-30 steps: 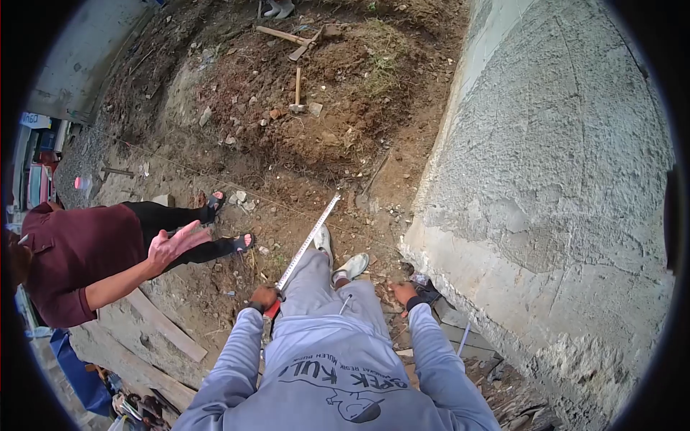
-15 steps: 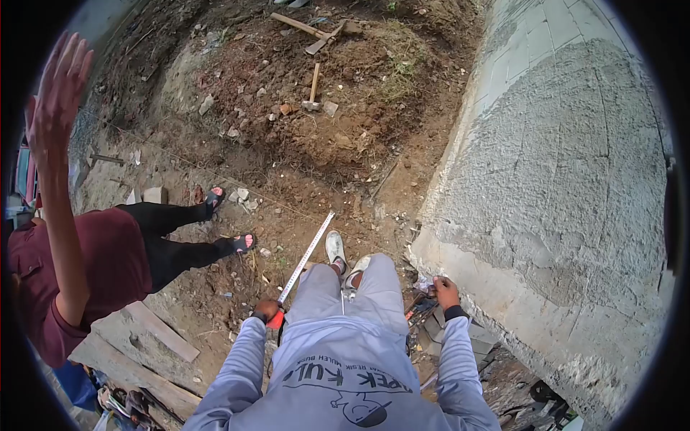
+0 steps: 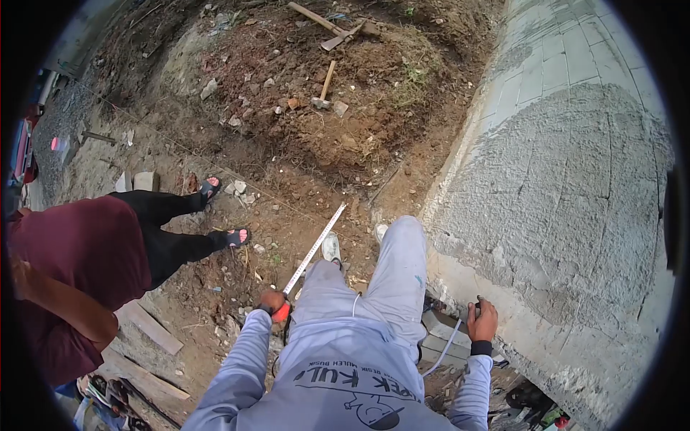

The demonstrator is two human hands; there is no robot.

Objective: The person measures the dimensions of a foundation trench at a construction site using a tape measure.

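A red tape measure (image 3: 282,312) is held in my left hand (image 3: 271,300), its fingers wrapped round it. The white tape blade (image 3: 315,248) extends forward from it, past my left shoe (image 3: 331,247), with its tip over the soil. My right hand (image 3: 482,320) is at the base of the rough wall, fingers partly curled; whether it holds something small is hidden. A thin pale cord (image 3: 447,347) hangs just left of that hand, and I cannot tell whether it is held.
A person (image 3: 90,251) in a maroon shirt stands at left. A hammer (image 3: 325,90) and a pickaxe (image 3: 327,25) lie on the dirt mound ahead. The plastered wall (image 3: 553,194) rises on the right. Planks (image 3: 149,327) and grey blocks (image 3: 444,334) lie nearby.
The co-worker's raised arm has come down. My right hand has shifted right along the wall base, and my right leg has stepped outward. The pale cord now shows beside my right hand.
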